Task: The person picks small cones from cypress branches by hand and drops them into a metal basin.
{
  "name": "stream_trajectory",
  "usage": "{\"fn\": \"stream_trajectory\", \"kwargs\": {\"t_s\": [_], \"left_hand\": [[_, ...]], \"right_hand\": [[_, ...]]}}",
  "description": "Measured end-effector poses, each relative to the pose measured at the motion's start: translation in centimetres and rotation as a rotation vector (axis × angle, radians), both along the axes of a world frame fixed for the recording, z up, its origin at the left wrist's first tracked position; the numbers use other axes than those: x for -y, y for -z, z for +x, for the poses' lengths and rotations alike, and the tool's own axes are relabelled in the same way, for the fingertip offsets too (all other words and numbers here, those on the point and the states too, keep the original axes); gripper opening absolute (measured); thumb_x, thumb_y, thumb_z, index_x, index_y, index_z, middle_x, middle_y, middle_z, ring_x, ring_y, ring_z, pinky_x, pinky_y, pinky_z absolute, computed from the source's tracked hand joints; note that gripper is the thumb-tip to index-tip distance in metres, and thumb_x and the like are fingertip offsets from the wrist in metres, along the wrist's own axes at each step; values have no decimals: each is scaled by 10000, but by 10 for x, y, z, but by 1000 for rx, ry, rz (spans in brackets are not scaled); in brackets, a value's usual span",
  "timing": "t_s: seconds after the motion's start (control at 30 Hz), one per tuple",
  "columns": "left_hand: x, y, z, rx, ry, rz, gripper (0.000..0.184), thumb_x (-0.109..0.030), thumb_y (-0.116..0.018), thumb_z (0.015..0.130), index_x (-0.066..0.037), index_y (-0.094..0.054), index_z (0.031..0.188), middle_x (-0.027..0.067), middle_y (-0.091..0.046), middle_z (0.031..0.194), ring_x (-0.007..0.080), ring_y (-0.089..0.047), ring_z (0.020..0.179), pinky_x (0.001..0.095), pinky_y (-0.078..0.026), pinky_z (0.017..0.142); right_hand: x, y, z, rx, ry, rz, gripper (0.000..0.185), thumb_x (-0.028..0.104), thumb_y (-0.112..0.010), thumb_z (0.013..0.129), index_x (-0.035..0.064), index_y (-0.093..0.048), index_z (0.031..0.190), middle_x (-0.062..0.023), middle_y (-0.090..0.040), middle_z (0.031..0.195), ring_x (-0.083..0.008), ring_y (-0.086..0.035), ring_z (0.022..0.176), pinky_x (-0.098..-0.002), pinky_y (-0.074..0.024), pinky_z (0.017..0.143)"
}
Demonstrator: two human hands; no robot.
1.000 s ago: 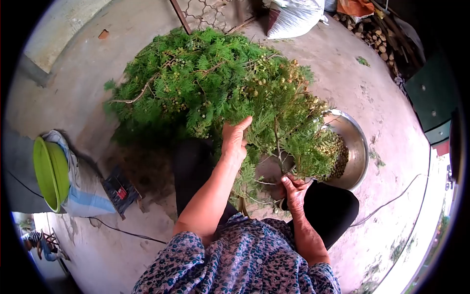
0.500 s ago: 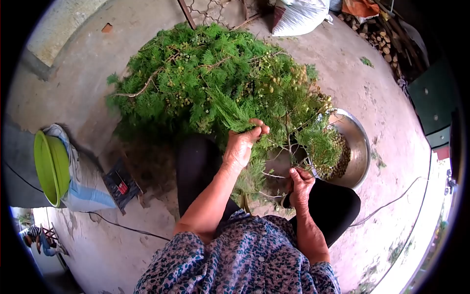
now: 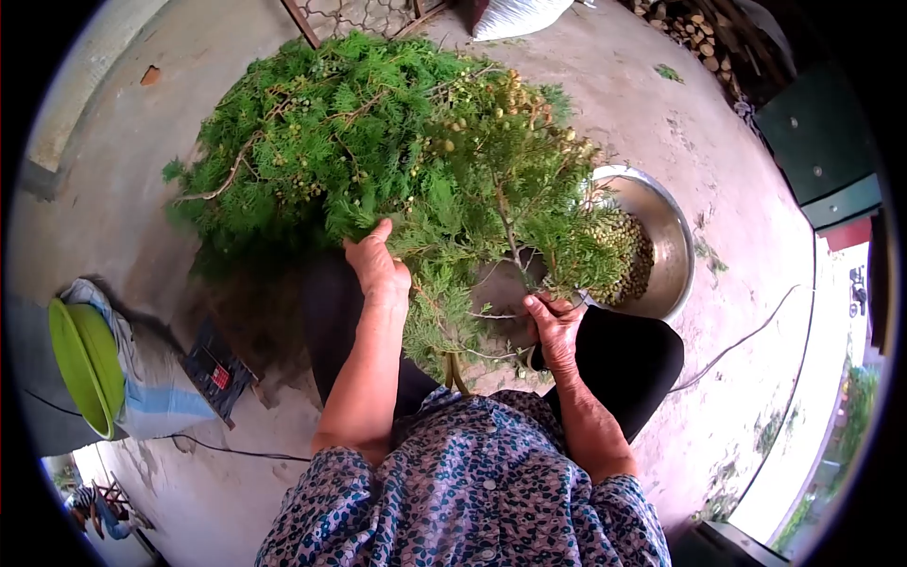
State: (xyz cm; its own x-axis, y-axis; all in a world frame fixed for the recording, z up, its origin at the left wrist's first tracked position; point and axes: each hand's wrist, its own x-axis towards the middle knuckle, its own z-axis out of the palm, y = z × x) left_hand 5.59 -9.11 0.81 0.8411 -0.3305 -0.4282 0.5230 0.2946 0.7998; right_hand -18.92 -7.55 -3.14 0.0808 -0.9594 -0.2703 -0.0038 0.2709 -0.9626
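A large heap of green branches (image 3: 312, 142) with small round cones lies in front of me. My right hand (image 3: 556, 326) is closed on the stem of a branch (image 3: 510, 217) that spreads up and across the heap's right side. At the heap's lower edge, my left hand (image 3: 380, 260) touches green foliage; its thumb shows, but its other fingers are partly hidden, so I cannot tell its grip. Many small greenish cones (image 3: 628, 260) lie in a metal basin (image 3: 673, 236) beyond my right knee, partly covered by the branch.
A green plastic basin (image 3: 90, 364) leans by a pale sack (image 3: 156, 378) at left. A white sack (image 3: 520, 14) and stacked firewood (image 3: 694, 38) stand at the back. Dark cables (image 3: 236, 449) cross the floor. A person (image 3: 104, 510) appears at far lower left.
My left hand held a green sprig half a second ago; it has moved left to the heap, and the sprig is no longer distinct. My right hand stays on the stem. The view has shifted.
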Motion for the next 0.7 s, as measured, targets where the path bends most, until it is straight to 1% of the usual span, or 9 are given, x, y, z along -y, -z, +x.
{"fn": "stream_trajectory", "kwargs": {"t_s": [0.1, 0.17, 0.2, 0.27, 0.3, 0.4, 0.53, 0.67, 0.7], "left_hand": [[1, 1, -4, 7, 11, 126, 492, 80, -574, 769, -66, -451, 1223, 57, -509, 1160, 145, -471, 1045, 315, -422, 854], [0, 1, -10, 781, 9, 329, 383, 33, -581, 803, -55, -510, 1170, 44, -561, 1078, 129, -512, 962, 264, -425, 816], [-3, -1, -14, 782, 16, 324, 383, 33, -581, 803, -55, -510, 1170, 44, -561, 1078, 129, -512, 962, 264, -425, 816], [-11, -9, -20, 759, 482, -71, 227, -12, -573, 836, -36, -582, 1062, 27, -606, 970, 99, -543, 875, 217, -422, 787], [-10, -21, -32, 678, 549, -222, 130, -21, -557, 853, -19, -624, 965, 23, -627, 886, 76, -555, 809, 191, -424, 768], [-6, -24, -51, 736, 786, -176, 133, -21, -549, 857, -4, -622, 967, 47, -633, 914, 84, -563, 846, 201, -442, 782], [6, -14, -59, 637, 884, -217, 171, -29, -547, 857, -1, -614, 1012, 67, -638, 958, 107, -576, 893, 228, -448, 829], [19, -12, -64, 627, 970, -170, 342, -84, -520, 870, -4, -501, 1202, 131, -547, 1186, 188, -514, 1098, 293, -383, 959], [22, -8, -65, 702, 955, -123, 362, -120, -531, 871, -5, -489, 1212, 136, -549, 1183, 191, -534, 1063, 288, -401, 922]], "right_hand": [[-1, 7, -2, -59, -26, -24, 316, 183, -728, 746, 30, -537, 546, 24, -473, 480, -53, -402, 385, -235, -312, 376], [-1, 7, -2, -106, -47, -48, 285, 154, -728, 745, 18, -547, 572, 31, -479, 499, -39, -395, 418, -231, -322, 401], [-2, 4, -1, -127, -51, -59, 260, 138, -726, 745, 6, -563, 591, 37, -487, 511, -31, -394, 437, -226, -326, 415], [-4, -2, 0, -113, -42, -31, 203, 103, -718, 747, -19, -593, 644, 50, -505, 539, -20, -392, 476, -214, -333, 442], [-4, -4, 1, -100, -50, -61, 183, 97, -715, 748, -21, -604, 662, 58, -504, 548, -18, -391, 485, -215, -333, 445], [-3, 4, 1, -58, -49, -135, 179, 94, -710, 753, -17, -604, 660, 63, -485, 537, -18, -382, 493, -224, -333, 442], [-4, 8, -3, -173, -158, -78, 257, 104, -711, 754, -13, -552, 591, 28, -445, 484, -24, -365, 485, -228, -333, 422], [-8, 10, 0, -140, -201, -101, 228, 47, -676, 759, -34, -548, 588, 21, -454, 493, -37, -382, 492, -231, -358, 441], [-11, 16, 1, -107, -199, -114, 203, 35, -658, 764, -35, -558, 603, 23, -466, 505, -36, -389, 505, -233, -365, 450]]}}
